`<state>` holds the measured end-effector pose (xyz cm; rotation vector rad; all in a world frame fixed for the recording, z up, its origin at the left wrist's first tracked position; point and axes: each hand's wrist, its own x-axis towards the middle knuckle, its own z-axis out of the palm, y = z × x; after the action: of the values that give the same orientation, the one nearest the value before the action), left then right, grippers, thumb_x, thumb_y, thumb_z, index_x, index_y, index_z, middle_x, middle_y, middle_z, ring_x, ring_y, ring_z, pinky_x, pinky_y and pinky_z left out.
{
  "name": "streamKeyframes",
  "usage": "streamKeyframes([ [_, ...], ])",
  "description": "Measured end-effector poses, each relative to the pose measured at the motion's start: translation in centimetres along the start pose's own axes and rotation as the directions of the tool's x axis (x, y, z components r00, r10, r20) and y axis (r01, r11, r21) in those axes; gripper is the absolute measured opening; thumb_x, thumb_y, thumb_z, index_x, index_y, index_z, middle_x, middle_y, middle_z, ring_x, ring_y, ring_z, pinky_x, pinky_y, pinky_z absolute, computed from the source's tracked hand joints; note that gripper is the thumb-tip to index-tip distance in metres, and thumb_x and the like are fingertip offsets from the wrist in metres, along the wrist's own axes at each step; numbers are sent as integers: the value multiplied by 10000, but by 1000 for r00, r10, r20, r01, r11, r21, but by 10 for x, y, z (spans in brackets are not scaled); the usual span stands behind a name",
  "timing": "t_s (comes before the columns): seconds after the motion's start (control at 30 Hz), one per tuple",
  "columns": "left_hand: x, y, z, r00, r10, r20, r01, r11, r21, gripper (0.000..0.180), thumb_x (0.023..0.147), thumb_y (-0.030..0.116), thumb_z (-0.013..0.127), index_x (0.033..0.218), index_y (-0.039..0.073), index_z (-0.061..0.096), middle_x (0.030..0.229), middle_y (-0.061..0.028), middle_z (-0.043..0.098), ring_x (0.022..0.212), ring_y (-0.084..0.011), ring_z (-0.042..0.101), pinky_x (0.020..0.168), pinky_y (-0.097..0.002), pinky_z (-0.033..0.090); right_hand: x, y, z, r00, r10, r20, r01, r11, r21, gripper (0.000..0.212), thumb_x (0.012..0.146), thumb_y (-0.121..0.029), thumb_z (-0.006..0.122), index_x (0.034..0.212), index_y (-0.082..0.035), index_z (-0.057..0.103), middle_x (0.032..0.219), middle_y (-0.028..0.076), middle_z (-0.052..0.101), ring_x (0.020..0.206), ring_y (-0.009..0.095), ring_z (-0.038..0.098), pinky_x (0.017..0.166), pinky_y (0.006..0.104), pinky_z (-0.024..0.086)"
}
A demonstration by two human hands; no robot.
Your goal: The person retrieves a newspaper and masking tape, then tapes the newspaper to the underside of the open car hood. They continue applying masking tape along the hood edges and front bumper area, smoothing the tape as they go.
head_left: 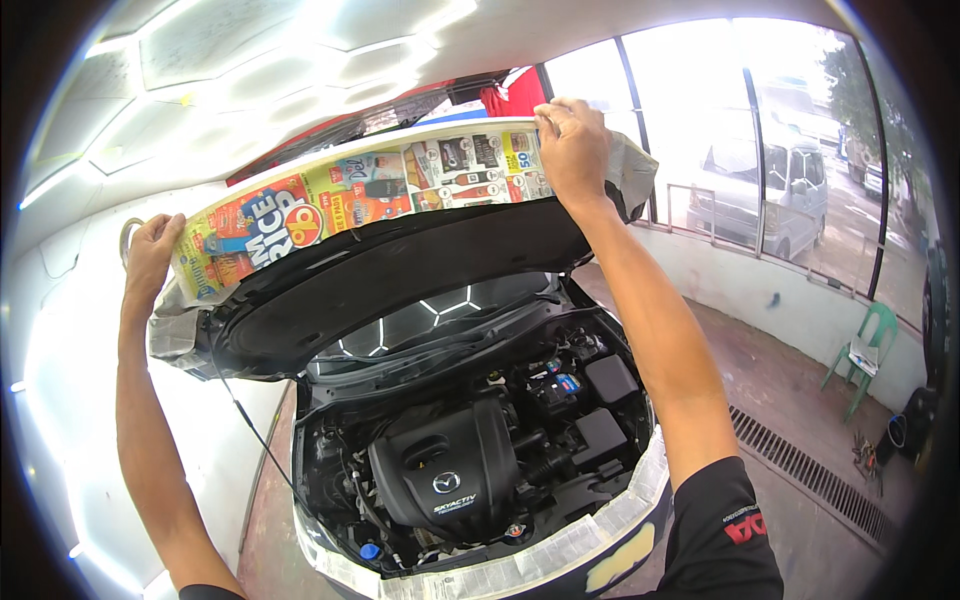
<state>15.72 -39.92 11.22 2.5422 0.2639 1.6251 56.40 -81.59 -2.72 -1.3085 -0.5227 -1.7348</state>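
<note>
Above, both hands (152,250) (577,150) at newspaper (375,195), engine bay (328,465) below (black cover (445,455) inside)

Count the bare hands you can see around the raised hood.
2. The left hand is at the left end of the newspaper on the hood; the right hand is at its upper edge, toward the right. No others show.
</note>
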Motion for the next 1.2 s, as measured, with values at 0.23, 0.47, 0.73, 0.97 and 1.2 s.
streamKeyframes([
  [0.23, 1, -7, 0, 999, 37, -2, -37, 999, 25, 408, 1108, 351, 634, 1038, -37, 734, 901, -45, 731, 847, -96, 608, 830, -305, 488, -31, -19, 4, 976, -206, 67, 217, 924, -314, 447, 1080, -286, 598, 1385, 22, 708, 1620, 180, 546, 1624, 413, 308, 1281, 686, 242],
  [0.47, -4, -5, 3, 1000, 11, 21, -12, 999, 38, 429, 1099, 388, 636, 1056, -27, 740, 934, -41, 711, 895, -107, 603, 871, -312, 480, -35, -28, 12, 987, 112, 113, -58, 915, -399, 703, 1135, -471, 404, 1615, 39, 464, 1740, 208, 366, 1670, 444, 143, 1297, 725, 86],
  [0.73, -14, 6, -3, 999, 30, -11, -29, 996, 83, 459, 1079, 401, 640, 1104, -44, 754, 945, -87, 738, 907, -140, 644, 882, -340, 500, -44, -86, 23, 949, -231, 214, 243, 970, -28, 691, 1134, -448, 436, 1641, 21, 425, 1722, 236, 385, 1643, 441, 251, 1323, 645, 134],
  [0.97, -16, 8, -4, 999, 28, -22, -26, 997, 69, 476, 1060, 381, 657, 1108, -81, 763, 970, -141, 783, 913, -181, 692, 892, -355, 524, -45, -127, 33, 925, -310, 218, 299, 951, 83, 704, 1128, -451, 477, 1627, 43, 432, 1704, 255, 401, 1630, 452, 279, 1332, 588, 186],
  [1.2, -16, -1, 4, 999, -8, -53, 11, 998, 54, 459, 1073, 379, 650, 1133, -58, 780, 995, -129, 786, 928, -177, 688, 897, -362, 533, -41, -168, 39, 889, -385, 247, 358, 922, 149, 713, 1133, -457, 455, 1632, 52, 417, 1708, 251, 394, 1639, 438, 265, 1343, 569, 176],
])
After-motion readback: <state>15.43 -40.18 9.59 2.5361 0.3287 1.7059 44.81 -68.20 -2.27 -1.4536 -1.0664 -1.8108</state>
